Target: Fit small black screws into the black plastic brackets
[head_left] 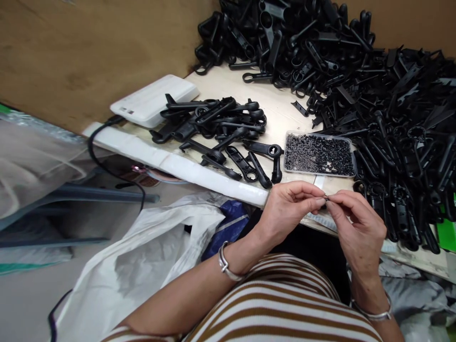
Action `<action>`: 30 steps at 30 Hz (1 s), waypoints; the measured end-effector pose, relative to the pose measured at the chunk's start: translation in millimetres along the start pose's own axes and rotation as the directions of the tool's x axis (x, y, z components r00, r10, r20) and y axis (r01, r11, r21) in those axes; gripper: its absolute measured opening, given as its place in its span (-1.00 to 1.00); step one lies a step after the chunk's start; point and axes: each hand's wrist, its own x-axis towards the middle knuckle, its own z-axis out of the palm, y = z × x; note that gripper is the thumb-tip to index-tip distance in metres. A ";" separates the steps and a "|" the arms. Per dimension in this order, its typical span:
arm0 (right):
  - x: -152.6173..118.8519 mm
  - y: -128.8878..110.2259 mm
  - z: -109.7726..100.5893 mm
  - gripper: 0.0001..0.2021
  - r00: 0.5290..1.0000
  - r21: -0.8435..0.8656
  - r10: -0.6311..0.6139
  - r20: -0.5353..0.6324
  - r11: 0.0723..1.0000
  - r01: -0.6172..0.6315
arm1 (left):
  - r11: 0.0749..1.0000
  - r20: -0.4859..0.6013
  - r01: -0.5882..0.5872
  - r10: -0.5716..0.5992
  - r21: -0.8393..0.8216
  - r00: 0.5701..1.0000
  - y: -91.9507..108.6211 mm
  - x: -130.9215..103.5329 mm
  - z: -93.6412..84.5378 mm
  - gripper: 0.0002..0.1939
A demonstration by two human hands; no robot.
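Observation:
My left hand [290,206] and my right hand [358,223] meet fingertip to fingertip over the table's front edge. Both are closed in a pinch on a tiny dark part [326,199], mostly hidden by the fingers, so its kind cannot be made out. Just beyond them is a clear plastic box [285,164], filled with small metal and black pieces [317,152]. Left of the box, several black plastic handle-like parts [242,164] lie loose, with more stacked in a small heap [213,116] behind.
A large pile of black plastic parts [320,52] covers the back and right of the table [221,83]. A white flat device [155,99] with a black cable [96,137] stands at the left. White padding [192,171] lines the edge; a white sack [142,256] hangs below.

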 end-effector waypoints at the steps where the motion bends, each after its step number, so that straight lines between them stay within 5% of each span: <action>1: -0.2 0.1 0.1 -0.94 1.000 0.006 0.020 -0.001 1.000 -0.020 | 1.000 -0.006 -0.018 0.018 0.013 1.000 -0.4 -0.1 0.0 -0.87; 7: -3.8 -0.1 -1.2 -0.91 0.998 -0.027 0.042 0.037 0.999 -0.041 | 0.954 0.027 -0.186 0.185 0.234 0.982 -1.6 -2.2 0.1 -0.98; 15: -3.1 1.0 -0.2 -0.89 0.995 -0.120 -0.060 0.080 0.990 0.069 | 0.708 0.159 -0.409 0.394 0.576 0.905 -4.7 -5.6 -5.2 -0.90; 19: -1.0 2.1 0.8 -0.89 0.994 -0.166 -0.085 0.066 0.981 0.095 | 0.538 0.298 -0.523 0.452 0.661 0.841 -1.6 -5.6 -12.0 -0.89; 22: -0.9 8.6 -5.5 -0.88 0.998 -0.195 -0.015 0.055 0.981 0.026 | 0.286 0.440 -0.624 0.504 0.727 0.743 6.7 -5.6 -20.3 -0.81; 24: -2.0 15.4 -11.6 -0.88 0.998 -0.218 0.034 0.051 0.976 -0.022 | 0.066 0.548 -0.639 0.452 0.766 0.704 13.0 -4.7 -25.6 -0.75; 26: -4.0 22.0 -16.8 -0.88 0.995 -0.242 0.068 0.068 0.969 -0.049 | -0.088 0.609 -0.618 0.323 0.781 0.724 17.3 -3.2 -29.1 -0.75; 30: -8.4 28.4 -21.0 -0.87 0.988 -0.258 0.073 0.132 0.965 -0.037 | -0.141 0.601 -0.584 0.205 0.799 0.773 15.8 -1.1 -30.0 -0.78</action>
